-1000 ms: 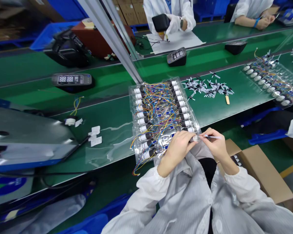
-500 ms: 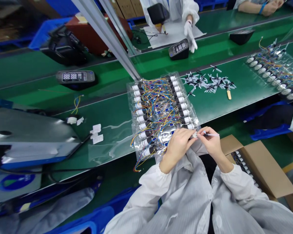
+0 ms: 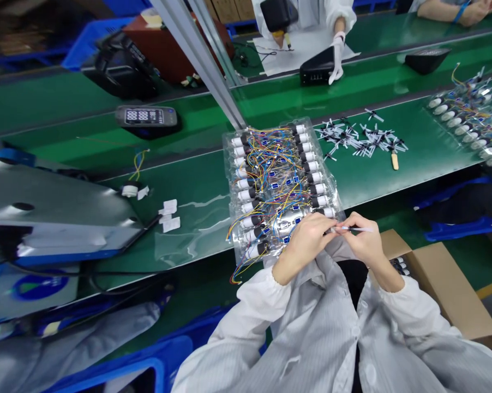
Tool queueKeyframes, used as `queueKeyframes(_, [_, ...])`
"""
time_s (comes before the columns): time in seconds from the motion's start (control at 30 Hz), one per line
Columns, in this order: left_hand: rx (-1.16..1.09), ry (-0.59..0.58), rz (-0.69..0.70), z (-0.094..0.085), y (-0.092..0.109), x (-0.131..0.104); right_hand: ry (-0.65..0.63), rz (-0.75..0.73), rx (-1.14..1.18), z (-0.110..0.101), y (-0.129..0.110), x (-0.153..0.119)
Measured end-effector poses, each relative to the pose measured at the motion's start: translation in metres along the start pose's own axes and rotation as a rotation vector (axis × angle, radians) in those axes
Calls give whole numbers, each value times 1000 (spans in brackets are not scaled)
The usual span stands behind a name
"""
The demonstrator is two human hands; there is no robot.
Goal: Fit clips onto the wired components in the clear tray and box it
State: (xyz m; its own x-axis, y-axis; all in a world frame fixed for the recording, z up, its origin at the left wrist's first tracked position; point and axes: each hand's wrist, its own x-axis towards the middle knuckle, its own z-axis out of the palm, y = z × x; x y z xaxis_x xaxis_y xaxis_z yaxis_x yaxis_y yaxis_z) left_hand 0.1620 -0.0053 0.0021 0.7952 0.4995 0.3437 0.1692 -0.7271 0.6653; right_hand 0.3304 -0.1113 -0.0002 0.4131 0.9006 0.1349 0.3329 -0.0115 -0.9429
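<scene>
My left hand [image 3: 310,238] is closed, fingertips pinched on a small part that is mostly hidden. Close against it, my right hand [image 3: 364,238] grips a thin white strip [image 3: 363,229], whose free end sticks out to the right past the fingers. Both hands are at the near right corner of a clear plastic tray [image 3: 290,217]. Rows of white-and-black cylindrical parts [image 3: 246,184] with coloured wires and small blue boards lie in that tray.
Loose white-and-black strips [image 3: 352,139] and a yellowish piece [image 3: 395,160] lie right of the tray. A display device [image 3: 148,117] sits on the belt. Across it, a co-worker's gloved hand [image 3: 336,57] touches a black device [image 3: 317,68]. A cardboard box [image 3: 450,289] stands at lower right.
My fingertips have drawn closer together, and the part between them is less visible. The co-worker's gloved hand now touches the black device, which has turned its display away. The view has shifted slightly.
</scene>
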Motion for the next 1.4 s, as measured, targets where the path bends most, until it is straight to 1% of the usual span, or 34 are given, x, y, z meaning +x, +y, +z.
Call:
queueKeyframes(0.1, [27, -33, -22, -3, 4, 0, -96, 59, -10, -8, 0, 7])
queueKeyframes(0.17, [61, -61, -62, -6, 8, 0, -115, 114, 51, -12, 2, 9])
queueKeyframes(0.23, [97, -76, -93, -9, 12, 0, -97, 115, 100, -15, 3, 9])
queueKeyframes(0.3, [127, -85, -98, -12, 15, 1, -75, 85, 106, -16, 4, 7])
queueKeyframes(0.5, [161, -88, -67, -11, 15, 1, -14, 77, -5, -13, 4, 2])
queueKeyframes(0.67, [116, -89, -36, -9, 10, -1, -71, 62, 59, -12, 11, 6])
queueKeyframes(0.8, [79, -83, -39, -6, 4, -3, -111, 44, 34, -10, 15, 9])
queueKeyframes(0.9, [91, -100, -43, -7, 4, -2, -128, 44, 11, -10, 13, 10])
queueKeyframes(0.97, [96, -107, -45, -11, 8, 0, -160, 59, 16, -16, 11, 11])
queueKeyframes(1.03, [107, -79, -54, -17, 14, 3, -246, 74, 40, -29, 11, 15])
queueKeyframes(1.1, [153, -41, -72, -22, 20, 5, -311, 73, 114, -48, 17, 25])
queueKeyframes(1.13, [189, -34, -81, -24, 22, 7, -291, 68, 174, -58, 22, 33])
queueKeyframes(1.17, [230, -39, -86, -25, 23, 8, -227, 67, 237, -67, 29, 44])
queueKeyframes(1.23, [300, -78, -87, -23, 22, 13, -24, 86, 299, -81, 43, 72])
queueKeyframes(1.27, [325, -98, -86, -21, 21, 15, 51, 110, 258, -84, 50, 90])
queueKeyframes(1.3, [342, -113, -83, -19, 19, 17, 79, 132, 175, -83, 57, 108])
queueKeyframes(1.33, [350, -123, -81, -17, 17, 19, 67, 138, 71, -79, 61, 127])
queueKeyframes(1.4, [347, -132, -74, -14, 14, 22, -6, 73, -130, -63, 65, 164])
